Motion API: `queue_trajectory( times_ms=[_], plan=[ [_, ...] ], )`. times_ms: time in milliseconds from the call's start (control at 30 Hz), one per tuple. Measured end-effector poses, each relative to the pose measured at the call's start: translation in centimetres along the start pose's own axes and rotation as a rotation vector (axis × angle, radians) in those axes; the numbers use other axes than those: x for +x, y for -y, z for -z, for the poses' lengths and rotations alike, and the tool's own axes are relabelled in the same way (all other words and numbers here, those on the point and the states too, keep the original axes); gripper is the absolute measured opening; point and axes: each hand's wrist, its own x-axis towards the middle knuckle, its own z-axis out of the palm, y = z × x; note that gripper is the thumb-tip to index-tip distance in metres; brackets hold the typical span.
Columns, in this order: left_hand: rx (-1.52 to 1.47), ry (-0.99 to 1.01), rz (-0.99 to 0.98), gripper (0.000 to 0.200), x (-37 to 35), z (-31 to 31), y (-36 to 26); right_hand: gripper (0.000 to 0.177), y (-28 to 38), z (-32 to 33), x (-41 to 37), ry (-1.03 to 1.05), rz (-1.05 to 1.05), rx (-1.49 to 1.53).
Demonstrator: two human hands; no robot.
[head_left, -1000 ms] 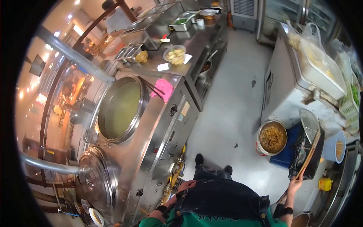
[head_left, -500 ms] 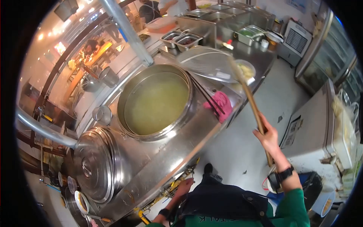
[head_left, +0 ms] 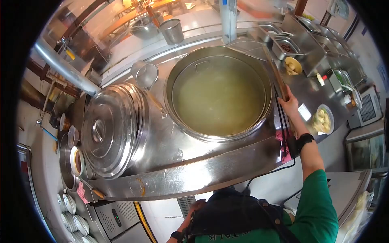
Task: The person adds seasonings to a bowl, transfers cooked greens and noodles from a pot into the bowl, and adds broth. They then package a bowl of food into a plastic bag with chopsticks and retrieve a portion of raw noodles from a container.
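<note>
My right hand (head_left: 289,106) is closed round the wooden handle of a large mesh skimmer (head_left: 250,49). Its wide head lies over the far right rim of a big steel pot (head_left: 182,125), which holds cloudy yellow-green liquid (head_left: 221,95). Long dark chopsticks (head_left: 279,115) lie just right of the pot, near my right hand, crossing a pink cloth (head_left: 285,152). My left hand (head_left: 197,205) hangs low in front of my dark apron, below the counter edge; its fingers are too hidden to read.
Stacked steel lids (head_left: 107,129) and a small strainer (head_left: 147,76) sit left of the pot. On the right are a tub of pale yellow pieces (head_left: 323,120), a yellow bowl (head_left: 293,65) and steel food pans (head_left: 286,47). A metal post (head_left: 229,24) rises behind the pot.
My view has turned left and nearer the pot. My right hand has carried the skimmer from over the right-hand counter to the pot's far right rim. My left hand stays low.
</note>
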Motion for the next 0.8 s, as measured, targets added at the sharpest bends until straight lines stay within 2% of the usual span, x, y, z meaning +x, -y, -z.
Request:
queue_trajectory(
  times_ms=[33, 67, 133, 167, 200, 233, 267, 300, 400, 433, 467, 500, 533, 567, 600, 633, 667, 700, 733, 767, 800],
  plan=[
    [-0.280, 0.006, 0.020, 0.031, 0.6, -1.0, 2.0, 0.073, -0.4, -0.3, 0.4, 0.005, -0.010, -0.043],
    [-0.332, -0.010, -0.017, 0.031, 1.0, -1.2, 2.1, 0.073, -1.1, -0.1, 0.6, 0.001, -0.024, -0.092],
    [-0.218, -0.006, -0.075, 0.032, 0.9, -1.1, -0.1, 0.074, -1.0, 0.3, 0.6, 0.100, -0.042, -0.094],
    [-0.170, 0.003, -0.126, 0.032, 1.8, -0.5, -1.9, 0.077, -1.8, 0.0, 0.6, 0.078, 0.038, -0.127],
    [-0.139, 0.021, -0.151, 0.032, 2.4, 0.0, -3.6, 0.081, -0.7, 0.9, 0.5, 0.174, -0.054, -0.076],
    [-0.118, 0.052, -0.172, 0.032, 2.9, 0.4, -5.2, 0.087, -2.4, 0.3, 0.0, 0.114, 0.057, -0.036],
    [-0.102, 0.086, -0.188, 0.033, 3.1, 0.7, -6.9, 0.090, -2.4, 0.7, -0.7, 0.151, 0.035, -0.060],
    [-0.090, 0.137, -0.206, 0.033, 3.1, 0.8, -8.7, 0.090, -0.7, 2.1, -1.2, 0.288, -0.108, -0.137],
    [-0.103, 0.326, -0.287, 0.034, 3.9, 1.3, -14.0, 0.083, -0.2, 4.7, -3.8, 0.266, -0.030, -0.071],
    [-0.198, 0.454, -0.310, 0.034, 6.3, 1.2, -14.1, 0.079, -0.3, 6.1, -4.9, 0.248, 0.020, -0.094],
    [-0.335, 0.585, -0.287, 0.035, 3.1, 2.2, -21.6, 0.074, -1.0, 7.3, -5.9, 0.212, 0.079, -0.087],
    [0.095, 0.480, -0.339, 0.050, -2.6, 2.8, -27.5, 0.069, -1.9, 8.9, -7.0, 0.182, 0.130, -0.085],
    [-0.094, 0.500, -0.381, 0.045, -2.1, 1.8, -29.0, 0.069, -2.6, 11.1, -7.8, 0.172, 0.114, -0.091],
    [-0.282, 0.520, -0.412, 0.041, -1.1, 0.8, -30.4, 0.059, -3.1, 13.5, -8.6, 0.184, 0.107, 0.034],
    [-0.356, 0.468, -0.451, 0.046, -0.1, -0.1, -32.0, 0.049, -4.1, 15.8, -10.0, 0.200, 0.078, 0.159],
    [-0.427, 0.430, -0.465, 0.052, -0.1, -1.2, -34.0, 0.042, -5.4, 18.0, -11.2, 0.142, 0.068, 0.134],
    [-0.378, 0.333, -0.520, 0.053, -1.3, -2.4, -37.3, 0.035, -7.3, 20.3, -11.8, 0.089, 0.047, 0.102],
    [-0.338, 0.265, -0.587, 0.053, -1.5, -4.1, -39.7, 0.033, -10.2, 22.0, -12.7, 0.013, -0.042, 0.139],
    [-0.436, 0.300, -0.578, 0.049, -1.6, -5.7, -42.1, 0.032, -12.9, 23.6, -13.8, -0.063, -0.131, 0.173],
    [-0.471, 0.262, -0.505, 0.054, -2.1, -7.4, -44.8, 0.029, -12.9, 26.2, -14.3, -0.130, -0.264, 0.338],
    [-0.493, 0.278, -0.505, 0.050, -0.8, -8.8, -46.3, 0.027, -13.0, 28.6, -14.5, -0.210, -0.371, 0.505]
  ],
)
